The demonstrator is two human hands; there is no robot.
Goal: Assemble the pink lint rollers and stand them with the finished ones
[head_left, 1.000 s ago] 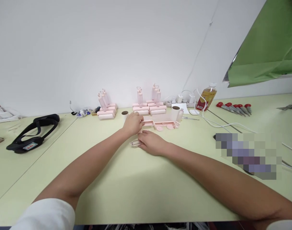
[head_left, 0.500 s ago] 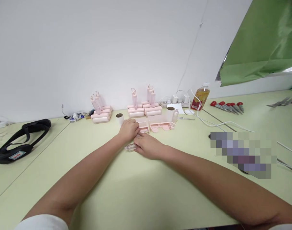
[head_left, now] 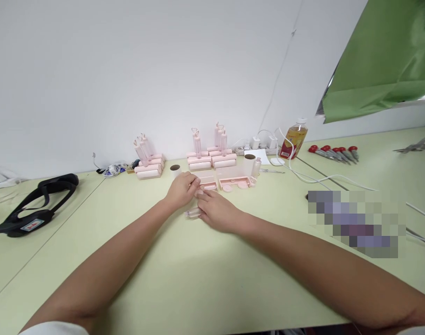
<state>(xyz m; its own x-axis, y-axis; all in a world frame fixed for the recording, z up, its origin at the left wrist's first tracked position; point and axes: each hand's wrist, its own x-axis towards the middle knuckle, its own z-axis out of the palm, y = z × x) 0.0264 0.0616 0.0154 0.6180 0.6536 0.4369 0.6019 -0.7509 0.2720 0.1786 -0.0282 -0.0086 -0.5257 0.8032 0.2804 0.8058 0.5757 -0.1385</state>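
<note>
Grip, left hand (head_left: 182,190), head view: one, palm down, fingers curled, thumb towards the right fingertips; whether it pinches anything cannot be told, the fingers hiding the contact. Grip, right hand (head_left: 220,212): one, palm down, fingers together and meeting or nearly meeting the left hand; a clear tube (head_left: 192,213) projects leftward from beneath it, lying close over the worktop (head_left: 198,279), and whether the fingers clasp it cannot be told. Just beyond the hands: one small open pink tray (head_left: 209,185); to its right, one longer open pink case (head_left: 236,182), with round pink discs (head_left: 227,188) at its near edge. Behind the case: one upright white roll with brown core (head_left: 249,163), and beside it one small clear bottle (head_left: 257,166). Behind the left hand: a second white roll (head_left: 175,173), upright. Along the wall (head_left: 129,70): pink-and-white cylinders (head_left: 149,172), lying in three groups, with slim clear pink tubes (head_left: 197,146) standing on top, some fitted with loops. Right side: one metal tool (head_left: 272,171), lying flat; one white paper sheet (head_left: 258,155); one white-capped drink bottle (head_left: 294,139), tilted in view; a row of red-ended tools (head_left: 333,153); one pixelated item (head_left: 354,223), unidentifiable. Left side: one black strapped headset (head_left: 41,204); one coiled white cable (head_left: 111,171).
</note>
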